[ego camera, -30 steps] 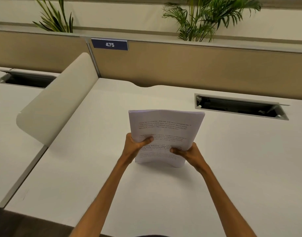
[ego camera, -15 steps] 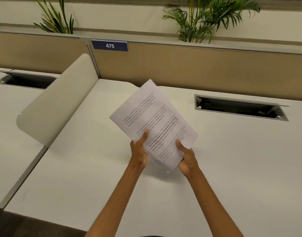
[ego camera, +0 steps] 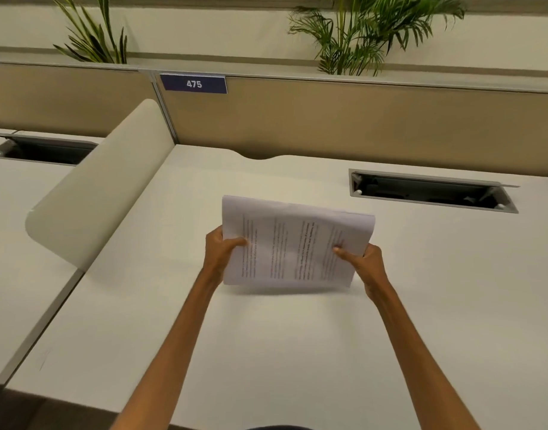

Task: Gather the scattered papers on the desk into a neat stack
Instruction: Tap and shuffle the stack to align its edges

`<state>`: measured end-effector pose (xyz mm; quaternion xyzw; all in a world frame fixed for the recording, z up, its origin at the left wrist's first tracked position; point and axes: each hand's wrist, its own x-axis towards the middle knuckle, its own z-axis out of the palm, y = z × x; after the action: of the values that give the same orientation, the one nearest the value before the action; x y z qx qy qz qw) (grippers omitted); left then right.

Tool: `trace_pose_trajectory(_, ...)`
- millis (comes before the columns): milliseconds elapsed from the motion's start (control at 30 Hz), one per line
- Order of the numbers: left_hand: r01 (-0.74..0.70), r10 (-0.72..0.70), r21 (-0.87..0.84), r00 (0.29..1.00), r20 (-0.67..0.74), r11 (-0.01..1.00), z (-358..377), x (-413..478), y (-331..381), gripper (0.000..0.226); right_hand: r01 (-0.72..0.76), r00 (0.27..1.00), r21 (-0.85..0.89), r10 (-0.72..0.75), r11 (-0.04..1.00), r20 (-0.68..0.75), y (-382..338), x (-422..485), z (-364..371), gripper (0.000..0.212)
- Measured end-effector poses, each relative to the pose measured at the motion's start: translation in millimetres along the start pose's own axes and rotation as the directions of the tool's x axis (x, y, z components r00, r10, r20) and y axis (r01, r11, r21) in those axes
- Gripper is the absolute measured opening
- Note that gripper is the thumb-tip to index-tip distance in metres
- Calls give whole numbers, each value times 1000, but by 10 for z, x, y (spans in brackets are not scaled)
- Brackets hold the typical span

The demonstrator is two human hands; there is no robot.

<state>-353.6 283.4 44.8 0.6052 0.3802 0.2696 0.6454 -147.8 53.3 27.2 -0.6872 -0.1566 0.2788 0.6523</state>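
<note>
A stack of white printed papers (ego camera: 293, 243) stands on its long edge on the white desk (ego camera: 266, 352), turned sideways so the text lines run vertically. My left hand (ego camera: 221, 251) grips the stack's left short edge, thumb on the front sheet. My right hand (ego camera: 364, 262) grips the right short edge, thumb on the front too. The sheets bow slightly toward me. The stack's bottom edge is at or just above the desk surface, with a shadow under it. No loose sheets lie elsewhere on the desk.
A rounded beige divider (ego camera: 102, 184) slants along the desk's left side. An open cable tray slot (ego camera: 431, 192) is at the back right. A tan partition with a "475" label (ego camera: 193, 84) closes the back, with plants behind it. A neighbouring desk lies left.
The stack has been rotated from upright portrait through a tilt to landscape. My hands have shifted from its lower edge out to its two short sides.
</note>
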Motion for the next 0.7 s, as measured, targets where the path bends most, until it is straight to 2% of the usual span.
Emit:
trace_pose_trajectory(233,-159,157,-31,986,-54,987,85,-22,-27,28,104,992,25,-102,994,-68,-83,-59,-39,28)
trace_pose_trajectory(367,-117,115,-10,990,-77,993,173,-70,-193,36,56,991,-21,-58,998,-118,88,-63,8,30)
trace_pose_trajectory(433,-108,109,17,991,-80,994,195,-97,-283,32,28,991,-58,-35,998,-130,153,-62,8,31)
trace_pose_trajectory(600,-179,177,-7,976,-130,984,189,-66,-314,31,128,977,-34,-132,991,-167,132,-37,-36,34)
trace_pose_trajectory(700,-174,176,33,977,-117,984,244,-87,-336,34,116,977,-62,-125,991,-173,173,-45,4,31)
